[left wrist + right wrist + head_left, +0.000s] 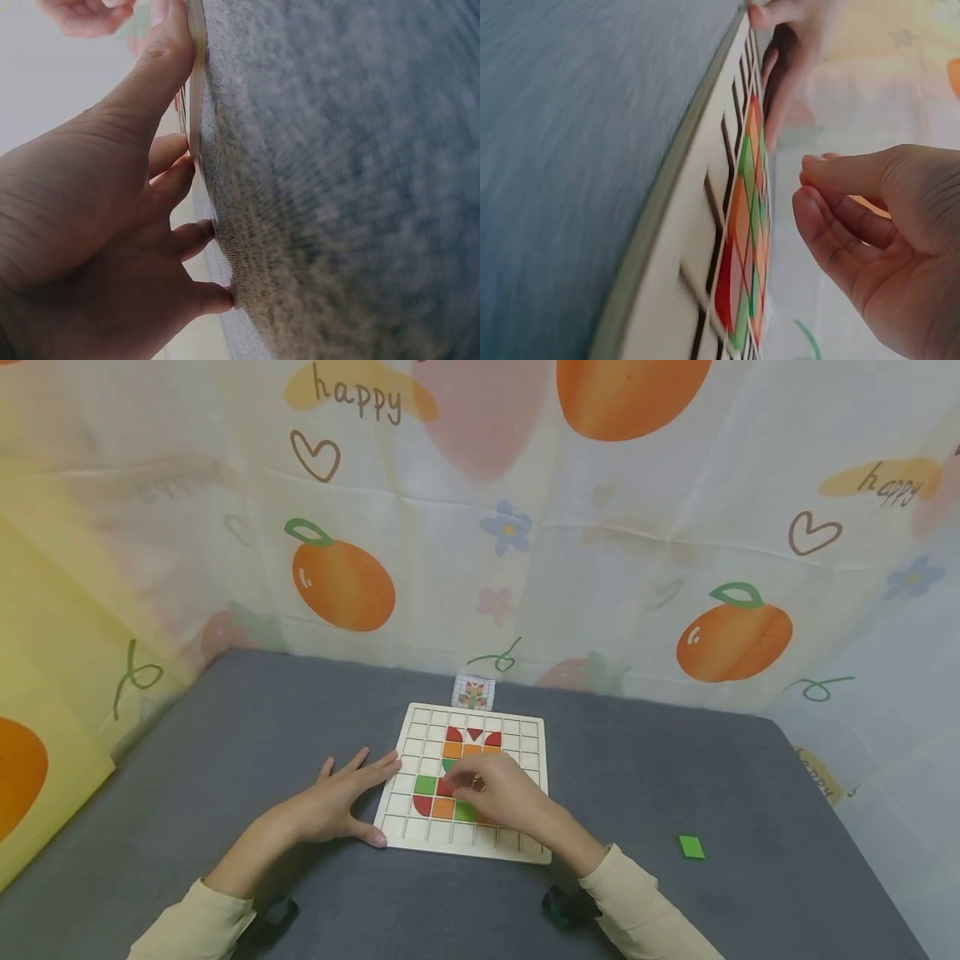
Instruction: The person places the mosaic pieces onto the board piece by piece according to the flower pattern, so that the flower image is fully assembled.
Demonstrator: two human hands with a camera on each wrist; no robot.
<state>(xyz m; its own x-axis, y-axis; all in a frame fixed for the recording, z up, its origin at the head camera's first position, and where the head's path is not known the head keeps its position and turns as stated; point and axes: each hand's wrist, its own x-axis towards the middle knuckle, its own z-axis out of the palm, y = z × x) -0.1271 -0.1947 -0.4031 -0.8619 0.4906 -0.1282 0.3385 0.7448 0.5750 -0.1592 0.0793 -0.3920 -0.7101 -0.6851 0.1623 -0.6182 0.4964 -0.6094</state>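
A pale square grid board lies on the dark grey table with red, orange and green tiles in several of its cells. My left hand rests at its left side, fingers spread along the edge and thumb at the near left corner. Over the middle of the board hovers my right hand, hiding some tiles. Its thumb and fingertips are bent close together in the right wrist view, with no tile showing between them. Below the right fingertips in the head view are a red tile and a green tile.
A small card with a coloured grid pattern stands behind the board's far edge. One loose green tile lies on the table to the right. A fruit-printed cloth hangs behind the table.
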